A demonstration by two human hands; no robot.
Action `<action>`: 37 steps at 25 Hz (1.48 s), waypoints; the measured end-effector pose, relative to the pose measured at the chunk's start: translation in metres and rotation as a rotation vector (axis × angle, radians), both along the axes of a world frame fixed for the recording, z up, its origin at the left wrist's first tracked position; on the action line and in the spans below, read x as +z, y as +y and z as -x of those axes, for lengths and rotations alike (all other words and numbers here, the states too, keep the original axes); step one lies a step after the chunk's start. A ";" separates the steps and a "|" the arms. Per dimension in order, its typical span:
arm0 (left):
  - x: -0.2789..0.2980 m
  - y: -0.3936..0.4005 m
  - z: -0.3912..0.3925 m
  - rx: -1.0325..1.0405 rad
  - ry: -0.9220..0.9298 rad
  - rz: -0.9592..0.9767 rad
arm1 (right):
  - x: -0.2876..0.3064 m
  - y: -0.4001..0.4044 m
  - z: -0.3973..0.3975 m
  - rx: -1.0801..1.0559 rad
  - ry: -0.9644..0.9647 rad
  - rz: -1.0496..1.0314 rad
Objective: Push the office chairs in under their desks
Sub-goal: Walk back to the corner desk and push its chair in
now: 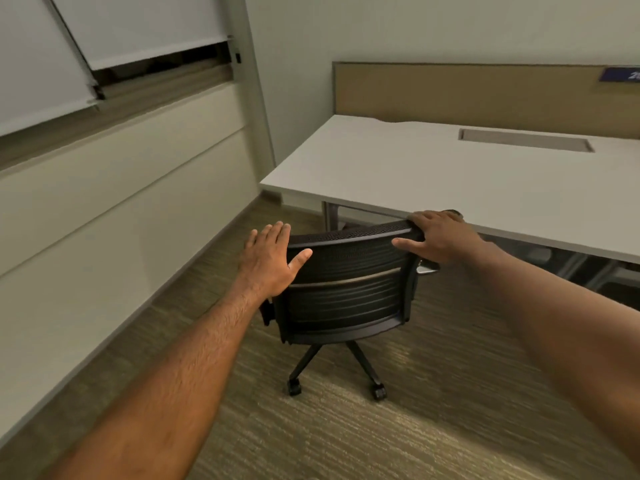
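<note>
Presently, one black mesh-backed chair stands directly ahead of both hands, its seat already beneath the front edge of the white desk and its backrest top close against that edge. The left hand lies flat and spread against the left upper corner of the backrest, fingers straight, gripping nothing. The right hand is draped over the right upper corner, fingers curled over the top rail and thumb pointing inward along the back; it grasps the rail loosely rather than clenching it.

Assessment: this chair appears nearly home, needing at most a final nudge, as the backrest seems to meet the desk edge. Whether other chairs remain cannot be told; none is clearly visible, though dim shapes sit under the desk beyond the right forearm.

The floor beneath the arms is short striped carpet, on which the casters should roll with some drag. Beyond the left hand runs a pale wall with lowered blinds above; beyond the right hand, a tan partition backs the desk.
</note>
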State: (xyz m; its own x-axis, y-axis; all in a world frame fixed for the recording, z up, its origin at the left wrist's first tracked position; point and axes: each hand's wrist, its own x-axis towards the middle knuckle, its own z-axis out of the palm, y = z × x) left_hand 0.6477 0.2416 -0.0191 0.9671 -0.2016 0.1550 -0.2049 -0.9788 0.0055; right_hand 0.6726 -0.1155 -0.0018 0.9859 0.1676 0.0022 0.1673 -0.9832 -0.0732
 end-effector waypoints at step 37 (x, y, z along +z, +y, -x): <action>-0.020 -0.019 0.067 -0.094 -0.438 0.277 | -0.026 -0.005 0.152 -0.043 -0.308 -0.039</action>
State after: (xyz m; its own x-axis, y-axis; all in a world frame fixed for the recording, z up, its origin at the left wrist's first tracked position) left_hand 0.5811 0.2231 -0.0396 0.7794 -0.1788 0.6005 -0.3332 -0.9299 0.1555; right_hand 0.5204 -0.1208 -0.0277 0.9441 0.1192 0.3074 0.1454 -0.9873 -0.0639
